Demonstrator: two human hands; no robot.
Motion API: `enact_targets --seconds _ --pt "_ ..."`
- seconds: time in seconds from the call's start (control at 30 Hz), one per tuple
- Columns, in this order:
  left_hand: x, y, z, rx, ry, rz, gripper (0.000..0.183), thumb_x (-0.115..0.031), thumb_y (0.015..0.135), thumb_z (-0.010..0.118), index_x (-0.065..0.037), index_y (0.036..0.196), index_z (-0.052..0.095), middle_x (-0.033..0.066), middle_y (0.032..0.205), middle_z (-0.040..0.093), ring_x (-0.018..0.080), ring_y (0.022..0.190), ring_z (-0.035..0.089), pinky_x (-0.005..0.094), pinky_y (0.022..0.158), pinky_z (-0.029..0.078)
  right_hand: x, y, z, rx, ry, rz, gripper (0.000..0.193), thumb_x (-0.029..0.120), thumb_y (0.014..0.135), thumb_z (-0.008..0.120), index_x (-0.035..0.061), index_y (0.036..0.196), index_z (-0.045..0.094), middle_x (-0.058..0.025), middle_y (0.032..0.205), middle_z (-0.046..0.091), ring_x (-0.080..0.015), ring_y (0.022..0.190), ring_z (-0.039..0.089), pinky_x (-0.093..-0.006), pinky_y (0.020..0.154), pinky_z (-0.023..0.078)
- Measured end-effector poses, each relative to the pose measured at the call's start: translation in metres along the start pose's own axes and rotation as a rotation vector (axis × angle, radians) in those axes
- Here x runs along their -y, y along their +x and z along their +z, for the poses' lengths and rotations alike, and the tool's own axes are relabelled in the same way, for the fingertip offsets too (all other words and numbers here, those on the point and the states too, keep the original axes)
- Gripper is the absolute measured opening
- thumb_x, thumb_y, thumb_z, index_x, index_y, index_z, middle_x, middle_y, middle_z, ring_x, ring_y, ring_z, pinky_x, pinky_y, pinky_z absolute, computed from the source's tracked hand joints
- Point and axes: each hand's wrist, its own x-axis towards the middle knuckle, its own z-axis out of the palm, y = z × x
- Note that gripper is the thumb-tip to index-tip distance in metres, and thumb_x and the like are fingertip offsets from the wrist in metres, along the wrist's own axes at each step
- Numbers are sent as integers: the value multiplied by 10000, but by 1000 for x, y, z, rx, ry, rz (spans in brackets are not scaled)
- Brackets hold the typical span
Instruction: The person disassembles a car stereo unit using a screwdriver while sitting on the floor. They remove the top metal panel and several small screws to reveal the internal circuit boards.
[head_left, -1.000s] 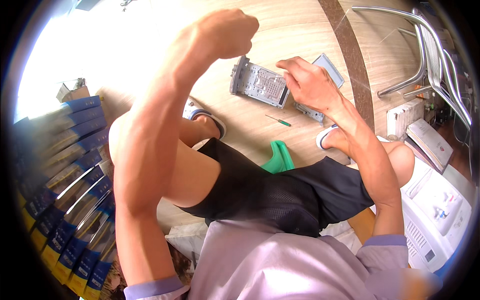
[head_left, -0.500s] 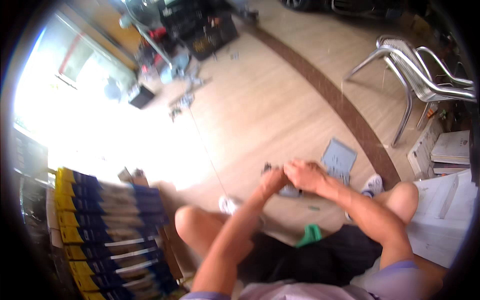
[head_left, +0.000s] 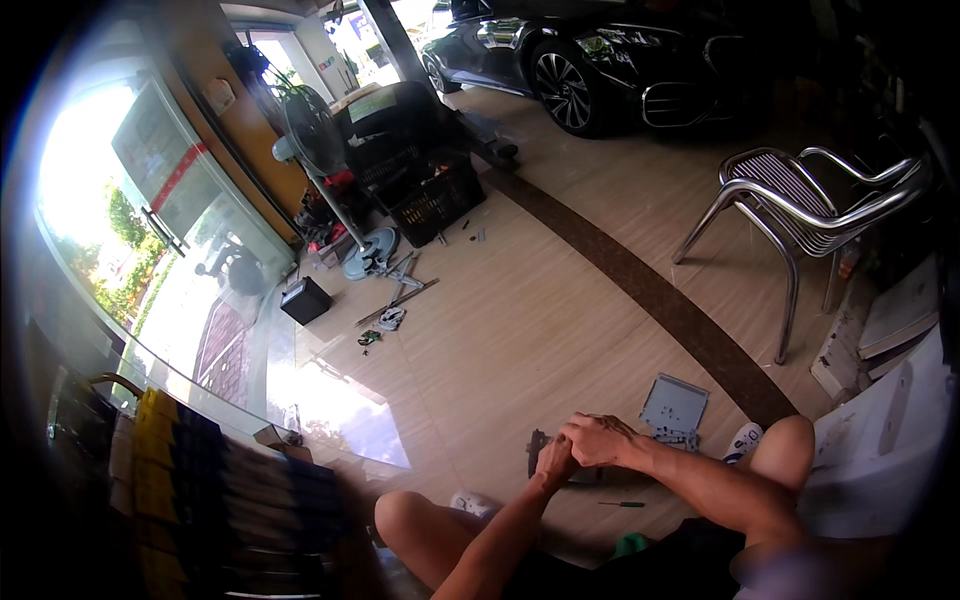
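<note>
My left hand and my right hand meet in front of my knees, both closed, with the right partly over the left. Whatever is between their fingers is hidden. A dark part shows just left of my left hand; I cannot tell whether it is touched. Behind my forearms, something low on the floor is mostly covered. A small screwdriver lies on the floor below my right wrist. To the right of my hands lies a flat grey metal panel, with small loose pieces at its near edge.
A metal chair stands at the right, near a white box. Stacked yellow and blue packages are at the left. Farther off are a standing fan, black crates, a black box-shaped battery and a black car.
The view has tilted up, so the car and doorway show more and the hands sit lower. Both hands stay closed together. The picture is sharper and less bright.
</note>
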Motion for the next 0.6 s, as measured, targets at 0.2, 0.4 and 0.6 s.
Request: enact_targets --seconds 0.2,0.4,0.6 --pt "-2 -4 6 -18 43 -74 219 -264 886 598 -79 951 697 199 942 717 348 887 703 466 774 555 7 5 0 92 166 226 167 113 859 569 41 978 662 -161 942 669 -358 883 684 -428 750 580" --pt "6 -1 20 -73 48 -16 236 -265 888 593 -55 941 688 188 907 720 361 850 707 466 752 564 -2 2 8 195 124 163 250 128 856 575 57 1088 637 -180 1011 669 -379 958 675 -455 790 575" --pt "8 -4 17 -11 41 -88 257 -283 883 603 -46 949 678 202 904 714 376 864 700 471 756 560 4 -2 14 -9 91 109 155 119 872 588 42 989 653 -159 989 677 -351 910 682 -455 728 576"
